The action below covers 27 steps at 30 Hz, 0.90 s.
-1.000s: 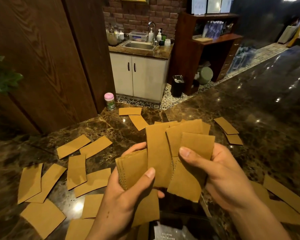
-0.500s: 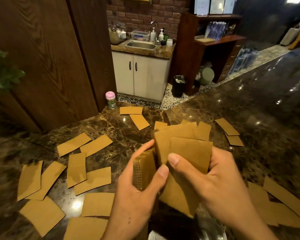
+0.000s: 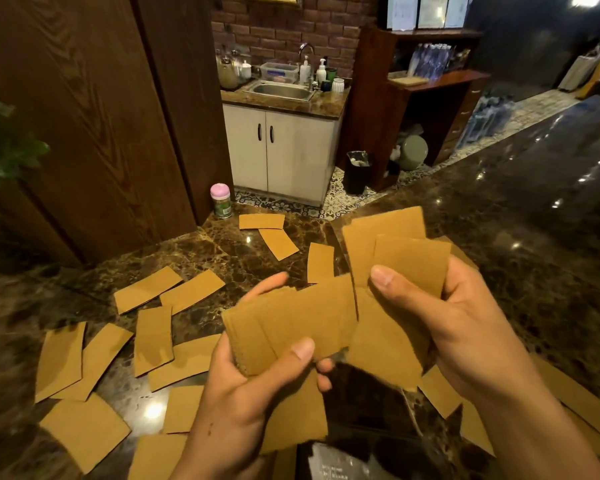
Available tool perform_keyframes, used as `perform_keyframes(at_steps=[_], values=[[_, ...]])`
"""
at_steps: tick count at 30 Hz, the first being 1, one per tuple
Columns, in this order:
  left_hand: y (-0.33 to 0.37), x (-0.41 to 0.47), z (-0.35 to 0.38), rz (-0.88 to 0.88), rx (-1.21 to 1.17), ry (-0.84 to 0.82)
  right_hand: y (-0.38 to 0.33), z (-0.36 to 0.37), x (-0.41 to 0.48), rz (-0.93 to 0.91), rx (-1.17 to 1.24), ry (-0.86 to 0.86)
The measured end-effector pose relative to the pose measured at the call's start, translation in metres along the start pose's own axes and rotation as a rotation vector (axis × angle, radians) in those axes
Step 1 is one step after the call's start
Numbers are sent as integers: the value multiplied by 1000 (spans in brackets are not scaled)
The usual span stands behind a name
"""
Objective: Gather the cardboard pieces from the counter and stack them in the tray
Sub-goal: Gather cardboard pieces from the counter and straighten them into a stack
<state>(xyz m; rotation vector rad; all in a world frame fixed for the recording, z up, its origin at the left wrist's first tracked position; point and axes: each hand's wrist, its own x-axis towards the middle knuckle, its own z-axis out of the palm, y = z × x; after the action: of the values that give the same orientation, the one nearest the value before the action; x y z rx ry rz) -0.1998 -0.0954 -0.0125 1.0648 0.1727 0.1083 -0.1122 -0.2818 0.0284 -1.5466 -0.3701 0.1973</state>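
Note:
My left hand grips a thick stack of tan cardboard pieces, thumb on top. My right hand pinches a few more cardboard pieces, fanned upward, beside that stack. Both bundles are held above the dark marble counter. Several loose cardboard pieces lie scattered on the counter to the left, and others lie farther back. A dark tray-like container lies partly hidden under my hands.
A small jar with a pink lid stands at the counter's far corner by a wooden panel. More cardboard lies at the right. Beyond the counter are a sink cabinet and a black bin.
The two bundles, pressed close together half a second ago, have come apart. The left stack now lies flatter and the right pieces are raised and shifted right.

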Motion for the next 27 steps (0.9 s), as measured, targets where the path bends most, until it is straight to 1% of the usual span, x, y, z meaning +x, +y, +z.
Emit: perform_keyframes(at_steps=[2,4,5,6,8,10,11,13,14,15,18,19,20,22,23,24,25,26,27], values=[[1,-1,4,12,-6,59,2,-9,-2,85,-122,-164],[2,-2,6,-16,0,46,0,-11,-3,156,-209,-351],[3,-1,6,-32,3,32,-2,-9,-3,166,-217,-407],[2,-1,6,-36,3,22,-1,-7,-4,156,-209,-414],[2,0,5,-15,-23,26,1,2,-6,114,-128,-316],[0,2,6,19,6,45,11,14,-12,142,26,-173],[-1,3,7,36,33,39,18,22,-17,178,93,-140],[-6,5,12,64,83,3,32,43,-25,195,171,-136],[-6,5,15,65,96,-3,37,51,-28,166,133,-138],[-8,4,17,60,95,-4,42,57,-31,119,40,-131],[-12,2,15,25,43,-37,51,60,-32,12,-375,-120],[-14,2,13,4,2,-58,52,61,-33,-5,-460,-106],[-13,0,13,-38,-60,-68,52,62,-34,-16,-480,-71],[-13,-2,14,-98,-148,-56,51,61,-37,-65,-419,-34],[-13,-2,14,-107,-147,-36,51,58,-39,-101,-400,-71],[-12,2,15,-113,-128,-34,49,54,-41,-134,-420,-156],[-16,10,10,-88,-106,-69,49,49,-41,-161,-472,-270],[-18,4,3,-4,-82,-188,48,44,-42,-189,-537,-381],[-17,2,-3,31,-87,-229,47,39,-42,-211,-597,-450]])
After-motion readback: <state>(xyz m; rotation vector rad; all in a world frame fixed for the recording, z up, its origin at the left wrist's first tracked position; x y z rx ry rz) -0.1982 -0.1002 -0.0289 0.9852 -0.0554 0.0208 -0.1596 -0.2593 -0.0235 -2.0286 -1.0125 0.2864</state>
